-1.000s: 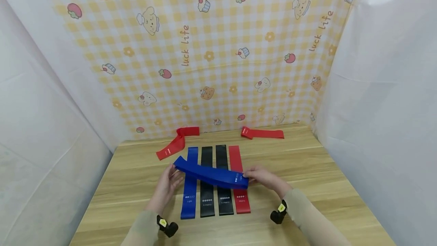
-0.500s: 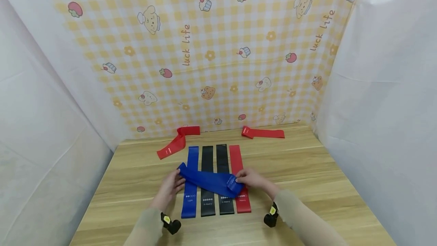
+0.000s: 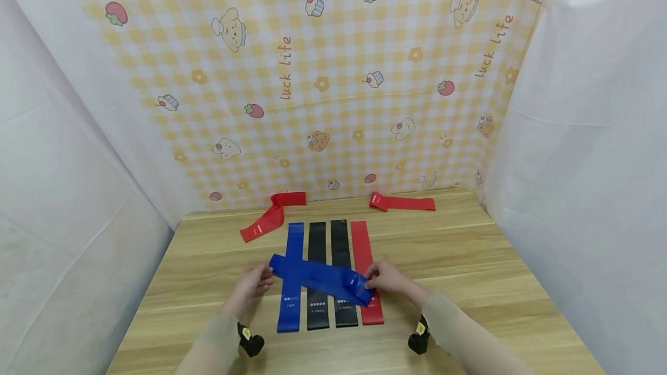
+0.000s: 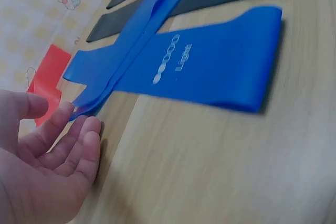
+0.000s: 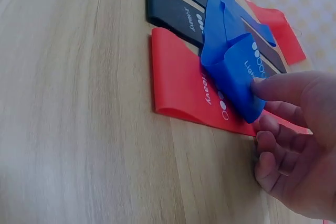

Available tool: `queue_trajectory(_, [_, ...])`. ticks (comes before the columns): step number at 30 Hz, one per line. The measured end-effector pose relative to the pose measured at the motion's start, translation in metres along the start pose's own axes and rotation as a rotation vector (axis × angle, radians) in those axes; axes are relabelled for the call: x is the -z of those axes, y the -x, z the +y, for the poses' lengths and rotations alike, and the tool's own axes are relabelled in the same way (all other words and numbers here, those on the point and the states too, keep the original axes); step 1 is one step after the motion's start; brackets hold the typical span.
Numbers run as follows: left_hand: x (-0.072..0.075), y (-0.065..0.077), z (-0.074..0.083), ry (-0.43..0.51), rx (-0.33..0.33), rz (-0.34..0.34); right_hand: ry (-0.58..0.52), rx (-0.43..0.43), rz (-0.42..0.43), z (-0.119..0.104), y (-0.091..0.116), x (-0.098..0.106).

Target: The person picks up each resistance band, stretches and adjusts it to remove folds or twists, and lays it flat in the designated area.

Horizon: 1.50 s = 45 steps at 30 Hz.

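A blue resistance band (image 3: 320, 274), twisted near its right end, lies slantwise across a row of bands. My right hand (image 3: 388, 278) pinches its "Light"-marked end (image 5: 242, 72) between thumb and index finger, above the red "Heavy" band (image 5: 176, 80). My left hand (image 3: 250, 289) is at the other end; in the left wrist view its fingertips (image 4: 67, 107) touch or nearly touch the band, with the thumb apart. Beneath the slanting band lie another blue "Light" band (image 4: 220, 66), a left black band (image 3: 317, 242), a right black band (image 3: 340, 239) and the red band, side by side.
Behind the row, a twisted red band (image 3: 271, 221) lies at the left and a folded red band (image 3: 409, 204) at the right. A patterned cloth (image 3: 344, 109) hangs along the back of the wooden table (image 3: 443, 247), with white cloth at both sides.
The slanting blue band has come down onto the row, and its right end has become twisted. My left thumb and fingers have drawn slightly away from its left end.
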<state>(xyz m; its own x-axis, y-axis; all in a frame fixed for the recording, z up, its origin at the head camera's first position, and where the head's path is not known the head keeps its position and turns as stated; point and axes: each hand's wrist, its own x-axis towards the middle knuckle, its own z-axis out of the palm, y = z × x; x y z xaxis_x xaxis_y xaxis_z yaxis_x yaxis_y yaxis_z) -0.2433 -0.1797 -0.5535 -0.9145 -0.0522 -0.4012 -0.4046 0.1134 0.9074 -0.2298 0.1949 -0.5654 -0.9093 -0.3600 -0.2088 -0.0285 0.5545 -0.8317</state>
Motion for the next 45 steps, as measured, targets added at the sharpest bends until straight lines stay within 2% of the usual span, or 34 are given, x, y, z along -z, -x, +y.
queue_trajectory(9, [0.009, -0.008, 0.005, -0.163, -0.008, 0.07, 0.064, 0.008, 0.069, 0.005, 0.007, 0.001])
queue_trajectory(16, [0.006, -0.019, 0.004, -0.324, -0.043, 0.116, 0.084, -0.081, 0.09, 0.005, 0.014, -0.001])
queue_trajectory(22, [0.003, -0.023, 0.007, -0.527, -0.106, 0.131, 0.086, -0.116, 0.078, 0.002, 0.017, -0.002])
queue_trajectory(25, [0.0, -0.024, 0.008, -0.57, -0.118, 0.136, 0.072, -0.12, 0.076, 0.001, 0.018, -0.003])
queue_trajectory(31, [-0.002, -0.028, 0.006, -0.591, -0.12, 0.143, 0.019, -0.128, 0.08, 0.004, 0.019, -0.004])
queue_trajectory(45, [0.001, -0.026, 0.009, -0.52, -0.093, 0.128, -0.007, -0.146, 0.1, 0.007, 0.019, -0.005])
